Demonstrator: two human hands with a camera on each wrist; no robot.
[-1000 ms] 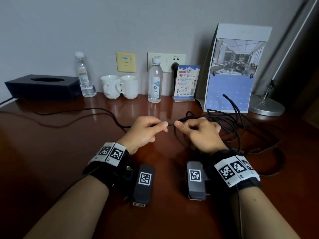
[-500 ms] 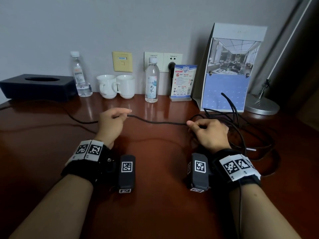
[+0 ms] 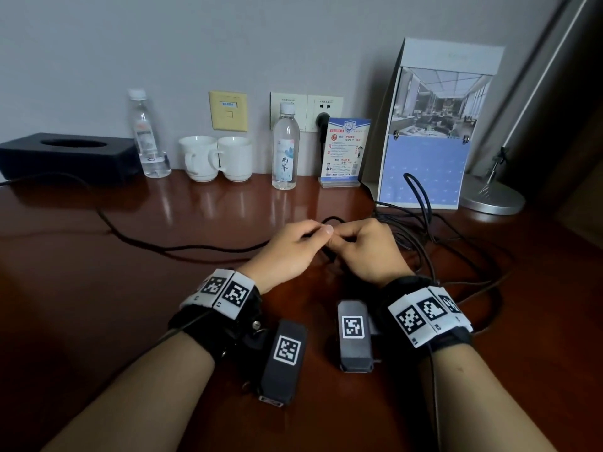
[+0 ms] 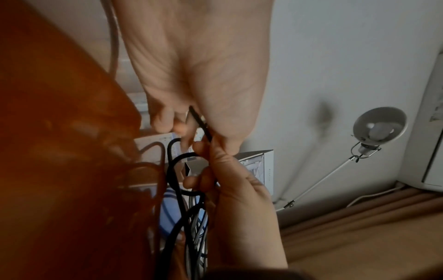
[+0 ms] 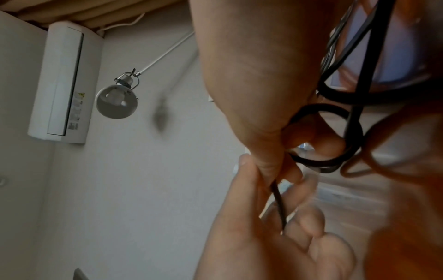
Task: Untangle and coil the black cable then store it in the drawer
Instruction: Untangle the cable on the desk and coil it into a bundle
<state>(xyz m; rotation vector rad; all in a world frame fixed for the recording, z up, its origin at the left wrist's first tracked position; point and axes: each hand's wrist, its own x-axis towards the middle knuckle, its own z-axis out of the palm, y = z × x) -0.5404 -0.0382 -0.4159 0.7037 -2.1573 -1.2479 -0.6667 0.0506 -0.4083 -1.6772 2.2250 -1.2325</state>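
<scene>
I am observing the coiling step at frame centre: left hand (image 3: 293, 247) and right hand (image 3: 365, 249), each grip pinching the black cable (image 3: 182, 247), which is trailing left across the surface (image 3: 98, 321). Next, I judge, another loop needs gathering.

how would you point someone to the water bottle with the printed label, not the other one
Look along the back edge of the wooden desk, under the white wall sockets. The labelled bottle stands right of the two white cups, beside the small blue sign. Unlike the nearly empty bottle by the black tissue box, it looks full.
</scene>
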